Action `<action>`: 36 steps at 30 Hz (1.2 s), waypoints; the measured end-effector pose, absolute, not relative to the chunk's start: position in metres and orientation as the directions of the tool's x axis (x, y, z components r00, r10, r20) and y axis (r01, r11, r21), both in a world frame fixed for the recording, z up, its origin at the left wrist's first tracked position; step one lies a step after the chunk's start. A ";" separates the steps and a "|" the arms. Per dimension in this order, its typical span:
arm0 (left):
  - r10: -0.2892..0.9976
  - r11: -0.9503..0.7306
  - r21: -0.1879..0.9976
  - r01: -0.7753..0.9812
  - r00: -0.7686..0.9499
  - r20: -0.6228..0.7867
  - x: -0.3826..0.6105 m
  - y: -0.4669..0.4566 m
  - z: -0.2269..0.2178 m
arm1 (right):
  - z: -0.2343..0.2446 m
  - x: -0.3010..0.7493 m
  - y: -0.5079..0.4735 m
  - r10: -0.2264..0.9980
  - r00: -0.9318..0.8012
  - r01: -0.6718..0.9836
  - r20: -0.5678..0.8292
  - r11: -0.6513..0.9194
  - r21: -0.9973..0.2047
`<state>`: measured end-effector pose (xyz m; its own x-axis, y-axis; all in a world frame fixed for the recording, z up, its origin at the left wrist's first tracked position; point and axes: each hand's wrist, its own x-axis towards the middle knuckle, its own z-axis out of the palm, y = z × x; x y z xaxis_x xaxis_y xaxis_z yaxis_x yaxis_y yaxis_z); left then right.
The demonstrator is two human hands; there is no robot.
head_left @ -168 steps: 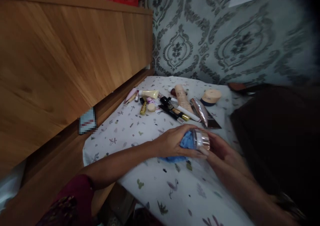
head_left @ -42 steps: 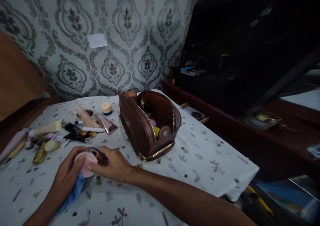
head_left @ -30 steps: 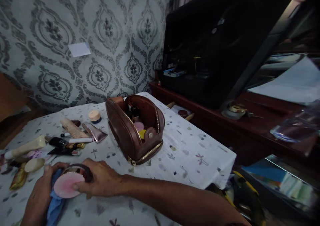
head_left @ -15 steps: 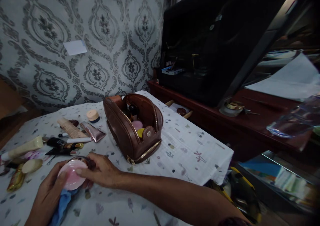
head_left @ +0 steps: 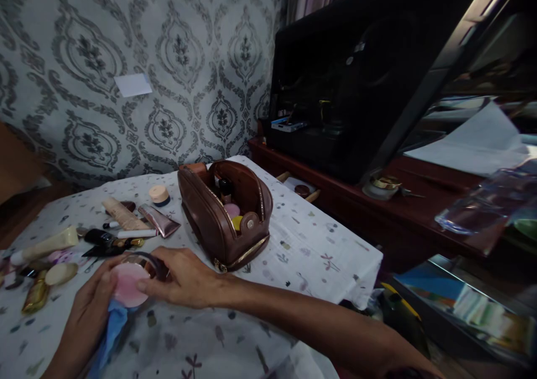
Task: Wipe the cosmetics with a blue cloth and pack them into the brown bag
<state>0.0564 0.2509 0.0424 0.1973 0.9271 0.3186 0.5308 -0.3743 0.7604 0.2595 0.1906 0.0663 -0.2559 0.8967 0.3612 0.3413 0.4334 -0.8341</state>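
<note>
A jar (head_left: 128, 281) with a pink top is held low over the near left part of the tabletop (head_left: 302, 250), between both hands. The left hand (head_left: 90, 306) is cupped beneath and behind it, its fingers (head_left: 107, 275) pressed against the pink face, with a blue cloth (head_left: 109, 334) trapped under the palm and trailing toward the near edge. The right hand (head_left: 184, 278) is closed on the jar from the other side, its fingers (head_left: 161, 257) curled over the dark rim.

A slip is judged the main risk. The cloth lies between the left palm and the jar, so the hold on that side may be less sure. A dropped jar could roll into the loose cosmetics just beyond it. Among them are a cream tube (head_left: 52, 244), a gold piece (head_left: 36, 295) and a metallic pink tube (head_left: 161, 221). Whether the pink top is fastened cannot be told. If it is loose, it could come away and the contents could mark the printed covering. The light is dim, which would make small parts easier to misplace.

A brown pouch (head_left: 205, 222) stands unzipped near the middle of the tabletop, just beyond the right hand. Inside it a dark bottle (head_left: 225, 186), a pink round item (head_left: 232, 209) and a yellow one (head_left: 237, 221) are seen; the rest is hidden. A small capped pot (head_left: 159, 195) stands closed to its left.
</note>
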 end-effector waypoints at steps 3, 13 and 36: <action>0.942 -0.333 0.835 0.439 0.189 0.277 0.075 0.250 0.064 | 0.089 0.272 0.181 0.898 -0.245 0.371 0.367 0.436 -0.820; 0.800 -0.592 0.770 0.236 0.291 0.525 0.163 0.241 0.121 | 0.140 0.333 0.154 0.866 0.009 0.459 0.499 0.440 -0.772; 0.151 -0.988 0.126 0.085 0.632 0.760 0.197 0.250 0.082 | 0.182 0.386 0.197 0.985 0.149 0.981 0.089 -0.159 0.116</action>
